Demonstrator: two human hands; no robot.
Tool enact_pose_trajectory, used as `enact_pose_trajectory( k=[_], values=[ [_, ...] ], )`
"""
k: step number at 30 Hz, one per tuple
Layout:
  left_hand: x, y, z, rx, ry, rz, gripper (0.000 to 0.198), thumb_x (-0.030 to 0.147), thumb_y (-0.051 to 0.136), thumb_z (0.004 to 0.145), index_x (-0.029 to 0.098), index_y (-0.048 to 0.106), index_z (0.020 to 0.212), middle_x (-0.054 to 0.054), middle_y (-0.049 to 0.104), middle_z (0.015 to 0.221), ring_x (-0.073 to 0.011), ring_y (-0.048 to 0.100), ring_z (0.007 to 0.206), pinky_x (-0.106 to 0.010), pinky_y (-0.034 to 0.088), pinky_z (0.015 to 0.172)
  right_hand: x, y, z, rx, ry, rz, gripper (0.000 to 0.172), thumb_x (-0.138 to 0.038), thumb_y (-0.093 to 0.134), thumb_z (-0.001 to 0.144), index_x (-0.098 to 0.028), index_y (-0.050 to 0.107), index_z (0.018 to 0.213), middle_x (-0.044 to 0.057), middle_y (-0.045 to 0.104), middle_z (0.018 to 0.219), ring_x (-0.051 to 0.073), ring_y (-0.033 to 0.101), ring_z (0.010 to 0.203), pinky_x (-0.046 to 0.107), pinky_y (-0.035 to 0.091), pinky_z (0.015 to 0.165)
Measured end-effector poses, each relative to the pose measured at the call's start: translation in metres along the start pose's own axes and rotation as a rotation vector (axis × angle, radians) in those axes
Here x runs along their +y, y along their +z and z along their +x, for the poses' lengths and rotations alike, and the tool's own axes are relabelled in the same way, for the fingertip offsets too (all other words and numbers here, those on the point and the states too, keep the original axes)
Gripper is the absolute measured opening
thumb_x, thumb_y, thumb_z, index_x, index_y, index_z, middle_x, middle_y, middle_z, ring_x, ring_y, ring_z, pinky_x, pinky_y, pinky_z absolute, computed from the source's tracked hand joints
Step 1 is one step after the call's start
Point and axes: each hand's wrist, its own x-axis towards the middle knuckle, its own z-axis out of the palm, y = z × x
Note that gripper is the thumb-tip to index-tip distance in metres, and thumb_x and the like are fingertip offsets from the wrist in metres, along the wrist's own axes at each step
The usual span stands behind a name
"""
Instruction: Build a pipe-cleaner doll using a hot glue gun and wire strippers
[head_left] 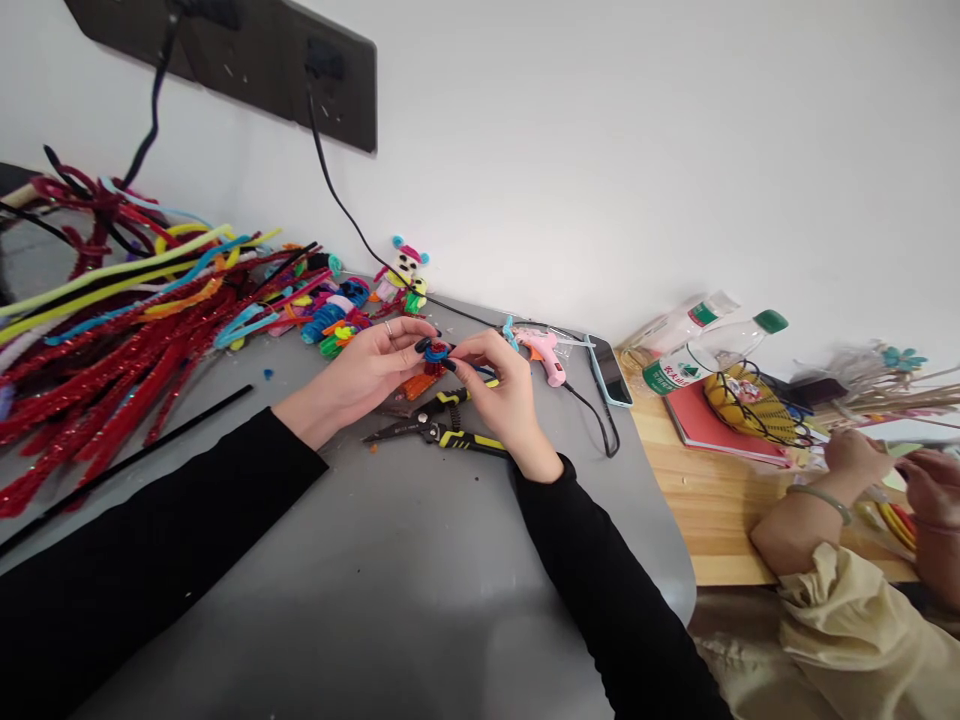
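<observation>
Both my hands meet over the grey table (390,560) and pinch one small pipe-cleaner piece (436,354), coiled blue on top with red below. My left hand (360,375) grips it from the left with thumb and fingers, a ring on one finger. My right hand (499,390) pinches its right side with dark-nailed fingertips. Directly below the hands lie yellow-and-black pliers (442,432), and an orange scrap (415,386) sits under the piece.
A big heap of red and coloured pipe cleaners (112,320) fills the left. Small finished figures (405,270), a pink glue gun (546,352) with its cable, and a phone (609,372) lie behind. Another person's hands (885,470) work at the wooden table on the right, by bottles (712,340).
</observation>
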Motion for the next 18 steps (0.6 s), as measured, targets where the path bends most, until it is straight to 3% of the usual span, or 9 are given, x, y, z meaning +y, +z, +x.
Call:
enact_pose_trajectory(
  k=[5,10,18],
  values=[
    [-0.0009,0.0019,-0.0005,0.052,0.022,0.031,0.041,0.031,0.103,0.054,0.019,0.072,0.08,-0.001,0.074,0.082,-0.016,0.071,0.08,-0.029,0.061,0.079,0.0,-0.0002,-0.0003,0.006,0.01,-0.013,0.011,-0.028,0.064,0.099,-0.023,0.068,0.089,0.003,0.07,0.091,0.015,0.064,0.083,0.031,0.054,0.074],
    [-0.0021,-0.0005,-0.0011,0.066,0.038,0.084,0.044,0.037,0.102,0.056,0.02,0.07,0.081,-0.001,0.074,0.079,-0.0177,0.072,0.08,-0.034,0.061,0.084,0.0006,0.0003,-0.0006,0.015,-0.006,-0.01,0.01,-0.026,0.064,0.098,-0.023,0.068,0.089,0.002,0.069,0.089,0.015,0.063,0.081,0.031,0.054,0.073],
    [0.0027,0.0061,-0.0063,0.14,0.13,0.296,0.054,0.056,0.098,0.056,0.019,0.07,0.084,-0.003,0.074,0.078,-0.0188,0.07,0.075,-0.032,0.06,0.076,0.001,0.0003,-0.0009,0.025,-0.009,-0.04,0.011,-0.025,0.063,0.099,-0.023,0.067,0.088,0.002,0.068,0.088,0.015,0.063,0.08,0.031,0.053,0.073]
  ],
)
